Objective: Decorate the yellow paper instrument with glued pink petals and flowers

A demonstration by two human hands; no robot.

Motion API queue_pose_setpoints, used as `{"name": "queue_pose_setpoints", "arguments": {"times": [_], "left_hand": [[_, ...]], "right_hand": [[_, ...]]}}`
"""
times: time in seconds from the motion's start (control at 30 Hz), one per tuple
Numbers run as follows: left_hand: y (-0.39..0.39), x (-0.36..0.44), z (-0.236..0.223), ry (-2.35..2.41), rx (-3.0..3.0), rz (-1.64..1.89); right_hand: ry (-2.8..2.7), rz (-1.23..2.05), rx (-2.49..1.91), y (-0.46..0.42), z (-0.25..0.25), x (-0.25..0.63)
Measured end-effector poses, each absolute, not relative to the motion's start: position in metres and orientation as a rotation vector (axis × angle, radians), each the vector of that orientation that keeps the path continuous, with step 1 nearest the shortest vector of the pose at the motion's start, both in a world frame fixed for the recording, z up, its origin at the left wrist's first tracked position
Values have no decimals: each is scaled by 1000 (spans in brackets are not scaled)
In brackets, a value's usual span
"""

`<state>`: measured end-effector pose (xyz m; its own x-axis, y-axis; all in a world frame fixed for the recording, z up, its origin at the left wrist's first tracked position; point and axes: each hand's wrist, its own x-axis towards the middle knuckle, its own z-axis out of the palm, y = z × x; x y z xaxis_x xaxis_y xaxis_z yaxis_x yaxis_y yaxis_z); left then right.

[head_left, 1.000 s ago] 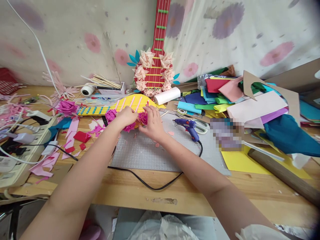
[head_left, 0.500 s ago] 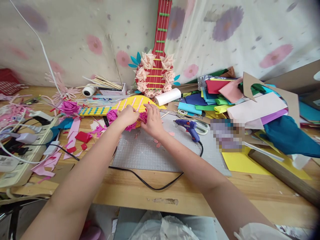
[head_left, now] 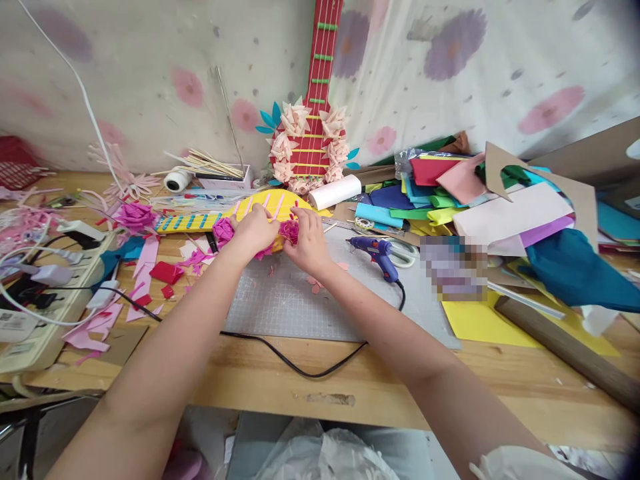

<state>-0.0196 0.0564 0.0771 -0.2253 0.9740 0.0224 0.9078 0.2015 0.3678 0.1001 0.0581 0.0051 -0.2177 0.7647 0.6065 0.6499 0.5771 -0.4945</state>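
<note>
A yellow craft guitar (head_left: 259,199) with pink strips on its body and blue strips along its neck lies at the back of the cutting mat. Magenta crepe-paper flowers line its near edge. My left hand (head_left: 256,231) is curled over that edge, beside a magenta flower (head_left: 223,231) on its left; its thumb is hidden. My right hand (head_left: 308,241) pinches another magenta paper flower (head_left: 289,231) against the guitar's body, between thumb and fingers. A blue glue gun (head_left: 374,251) lies on the grey cutting mat (head_left: 295,310), right of my right hand.
A red craft guitar (head_left: 315,127) with pale flowers leans on the back curtain. Coloured paper (head_left: 440,193) and a cardboard tube (head_left: 555,350) lie at right. A power strip (head_left: 55,333), paper scraps and a loose magenta flower (head_left: 135,216) are at left. A black cord (head_left: 300,373) loops in front.
My right hand has shifted very slightly, its fingers still around the magenta flower. My left hand stays nearly in place on the guitar.
</note>
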Motion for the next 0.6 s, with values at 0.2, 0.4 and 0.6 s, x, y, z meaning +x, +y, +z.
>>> {"name": "queue_pose_setpoints", "arguments": {"times": [0.2,0.4,0.6], "left_hand": [[47,-12,82,2181,2023,973],[25,25,53,1661,2444,1015],[7,36,-12,1352,2603,568]], "right_hand": [[-2020,138,-1067,40,10,138],[-2109,291,-1229,16,2,194],[-2270,579,-1335,-2,-5,244]]}}
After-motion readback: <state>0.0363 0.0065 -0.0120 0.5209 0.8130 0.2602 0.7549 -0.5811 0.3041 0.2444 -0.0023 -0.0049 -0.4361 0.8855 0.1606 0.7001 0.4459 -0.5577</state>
